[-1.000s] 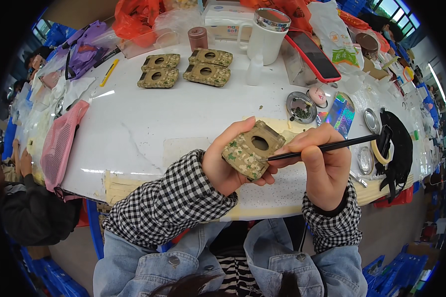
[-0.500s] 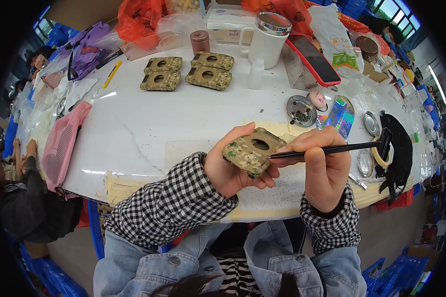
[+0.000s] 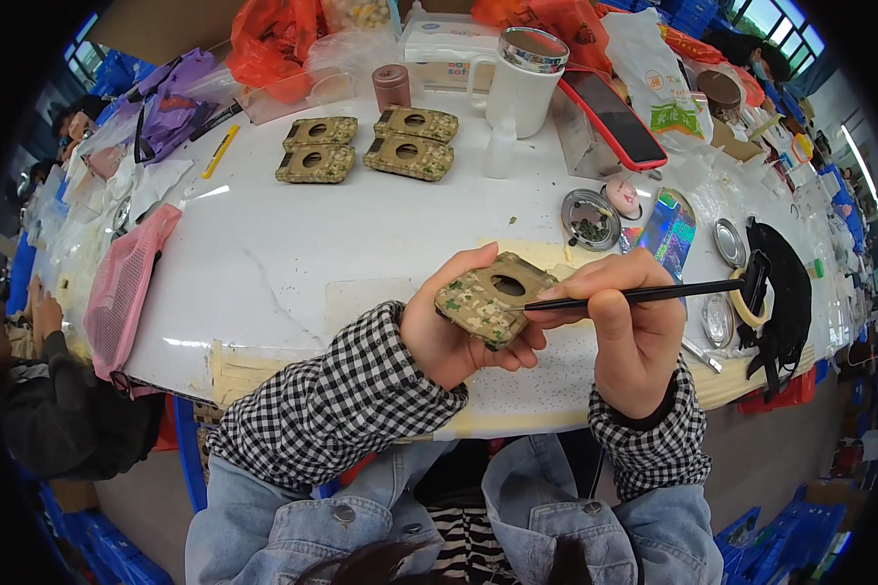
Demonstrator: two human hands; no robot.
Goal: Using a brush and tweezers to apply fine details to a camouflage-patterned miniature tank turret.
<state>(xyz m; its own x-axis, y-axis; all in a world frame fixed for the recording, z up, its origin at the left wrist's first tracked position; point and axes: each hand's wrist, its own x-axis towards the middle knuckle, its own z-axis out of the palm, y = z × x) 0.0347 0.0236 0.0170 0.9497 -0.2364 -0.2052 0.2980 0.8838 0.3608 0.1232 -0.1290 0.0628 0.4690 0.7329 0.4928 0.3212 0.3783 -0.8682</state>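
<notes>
My left hand [image 3: 437, 330] is closed round a camouflage-patterned toy tank hull [image 3: 470, 304], tilted, with a round hole in its top. In my right hand [image 3: 632, 336] are black tweezers [image 3: 675, 291], pinched between thumb and fingers. Their fine tips meet the hull's top surface beside the hole; whether they carry a small piece is too fine to tell. To the right stands a round metal dish [image 3: 607, 233] with dark green bits in it. Farther off on the table lie more camouflage hulls, a left pair [image 3: 314, 164] and a right pair [image 3: 410, 156].
At the back are a white mug [image 3: 522, 93], a small clear bottle [image 3: 501, 151], a brown cylinder [image 3: 391, 86] and a red-cased phone [image 3: 615, 117]. A pink mesh pouch [image 3: 127, 292] lies left, a black pouch [image 3: 785, 292] right. Another person's sleeve [image 3: 68, 400] shows at far left.
The hull and both hands have shifted very slightly left. The tweezer tips stay at the hull's top. The hand of the person at far left has moved a little.
</notes>
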